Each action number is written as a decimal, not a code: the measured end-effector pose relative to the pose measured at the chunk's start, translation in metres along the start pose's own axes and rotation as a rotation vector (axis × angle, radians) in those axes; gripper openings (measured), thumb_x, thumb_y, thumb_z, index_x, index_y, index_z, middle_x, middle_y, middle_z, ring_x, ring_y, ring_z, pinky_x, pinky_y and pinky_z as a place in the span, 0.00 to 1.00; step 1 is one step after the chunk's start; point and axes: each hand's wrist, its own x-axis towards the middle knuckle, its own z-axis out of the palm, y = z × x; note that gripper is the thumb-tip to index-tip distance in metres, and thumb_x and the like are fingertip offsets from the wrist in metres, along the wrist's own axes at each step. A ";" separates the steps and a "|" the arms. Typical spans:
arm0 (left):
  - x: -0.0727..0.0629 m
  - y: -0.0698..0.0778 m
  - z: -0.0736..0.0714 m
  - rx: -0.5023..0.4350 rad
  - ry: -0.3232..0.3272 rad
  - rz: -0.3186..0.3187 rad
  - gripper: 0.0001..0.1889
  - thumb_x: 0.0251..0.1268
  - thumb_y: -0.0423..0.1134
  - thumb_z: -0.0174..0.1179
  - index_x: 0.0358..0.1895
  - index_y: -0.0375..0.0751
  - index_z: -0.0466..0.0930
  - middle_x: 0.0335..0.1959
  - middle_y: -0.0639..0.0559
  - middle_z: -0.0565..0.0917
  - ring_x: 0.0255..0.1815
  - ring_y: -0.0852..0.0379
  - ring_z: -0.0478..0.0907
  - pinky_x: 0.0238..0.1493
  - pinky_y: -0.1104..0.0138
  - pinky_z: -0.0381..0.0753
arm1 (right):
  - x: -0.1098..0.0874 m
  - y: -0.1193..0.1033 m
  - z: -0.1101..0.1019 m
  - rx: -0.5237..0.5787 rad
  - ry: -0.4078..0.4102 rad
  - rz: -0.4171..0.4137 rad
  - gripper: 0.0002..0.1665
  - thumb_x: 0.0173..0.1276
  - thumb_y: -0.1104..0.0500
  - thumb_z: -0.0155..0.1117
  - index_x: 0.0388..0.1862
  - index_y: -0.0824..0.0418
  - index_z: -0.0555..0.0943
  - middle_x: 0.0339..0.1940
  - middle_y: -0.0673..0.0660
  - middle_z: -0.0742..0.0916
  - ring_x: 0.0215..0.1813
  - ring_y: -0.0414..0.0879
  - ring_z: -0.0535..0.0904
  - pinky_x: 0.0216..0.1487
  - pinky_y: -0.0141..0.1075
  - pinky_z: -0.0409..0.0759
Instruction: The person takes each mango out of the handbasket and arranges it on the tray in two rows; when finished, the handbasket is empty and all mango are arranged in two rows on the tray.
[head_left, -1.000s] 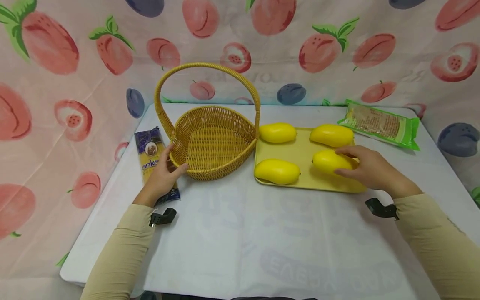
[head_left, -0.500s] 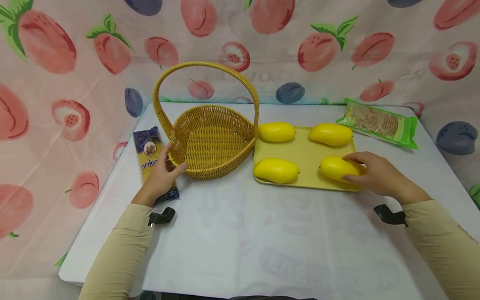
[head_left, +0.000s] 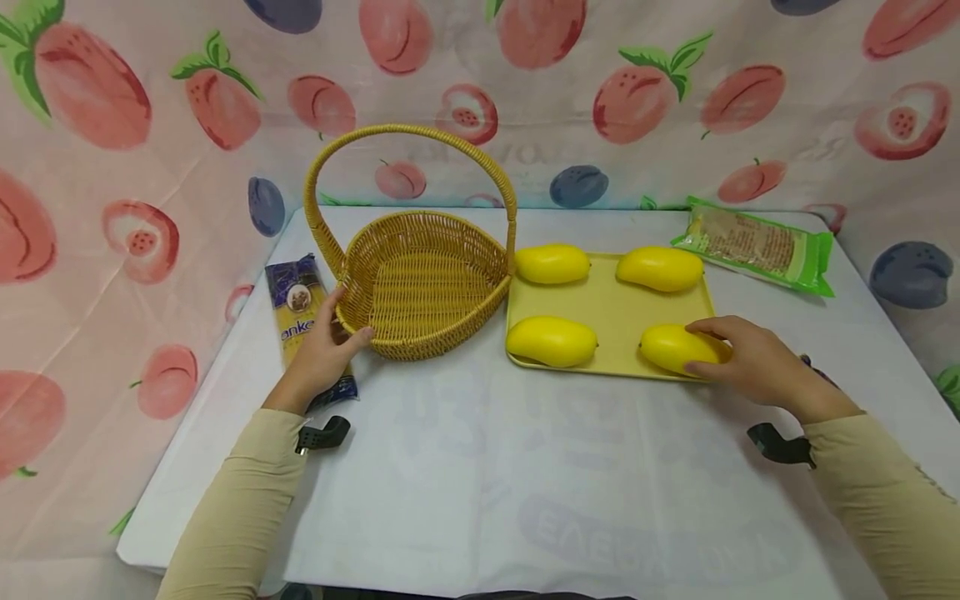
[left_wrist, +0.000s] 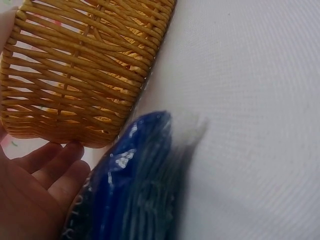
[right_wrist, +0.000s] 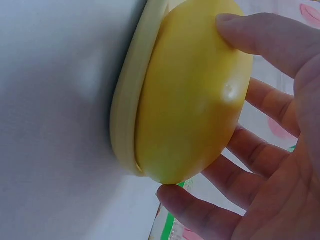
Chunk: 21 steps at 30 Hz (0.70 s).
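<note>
A heart-shaped wicker basket (head_left: 427,292) with a tall arched handle stands left of centre. My left hand (head_left: 326,358) holds its near left side, thumb at the front and fingers along the wall. In the left wrist view, the fingertips (left_wrist: 75,150) touch the woven basket (left_wrist: 75,75). My right hand (head_left: 757,367) grips a yellow mango (head_left: 678,348) at the front right corner of a yellow tray (head_left: 607,308). The right wrist view shows this mango (right_wrist: 195,95) against the tray rim (right_wrist: 125,110), thumb on one side and fingers around the other. Several mangoes, including one (head_left: 551,342) at the front left, lie on the tray.
A blue and yellow pasta packet (head_left: 292,304) lies partly under my left hand, beside the basket. At the back right is a green-edged clear packet (head_left: 757,246). A small dark object (head_left: 817,371) shows behind my right wrist. White cloth (head_left: 480,483) covers the table.
My right hand has moved the mango toward me and slightly right, to the tray's front right corner. The left hand and the basket have stayed in place.
</note>
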 end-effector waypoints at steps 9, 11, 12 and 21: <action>0.000 0.000 0.001 -0.007 0.004 -0.004 0.47 0.75 0.47 0.59 0.82 0.51 0.33 0.76 0.33 0.55 0.71 0.34 0.62 0.68 0.45 0.66 | -0.002 0.003 0.000 -0.002 -0.006 0.001 0.42 0.67 0.42 0.70 0.67 0.70 0.72 0.64 0.74 0.74 0.66 0.70 0.66 0.66 0.68 0.60; 0.000 -0.001 0.001 -0.010 0.005 -0.002 0.47 0.75 0.46 0.58 0.82 0.51 0.33 0.76 0.33 0.55 0.72 0.34 0.62 0.69 0.45 0.65 | -0.002 0.003 0.000 -0.003 -0.008 0.005 0.42 0.66 0.42 0.70 0.67 0.70 0.72 0.64 0.74 0.74 0.66 0.70 0.65 0.66 0.68 0.60; 0.001 -0.001 0.001 -0.011 0.006 -0.001 0.46 0.75 0.46 0.59 0.82 0.50 0.33 0.76 0.33 0.55 0.72 0.34 0.62 0.69 0.45 0.65 | -0.002 0.003 0.000 -0.002 -0.010 0.007 0.42 0.66 0.43 0.71 0.67 0.70 0.72 0.65 0.74 0.73 0.66 0.70 0.65 0.66 0.68 0.60; 0.001 -0.001 0.000 -0.007 0.004 0.003 0.47 0.75 0.47 0.59 0.82 0.50 0.33 0.77 0.34 0.53 0.72 0.34 0.61 0.70 0.45 0.64 | -0.002 0.003 -0.001 0.006 -0.019 0.015 0.46 0.66 0.41 0.70 0.69 0.71 0.69 0.66 0.74 0.72 0.66 0.70 0.65 0.66 0.68 0.60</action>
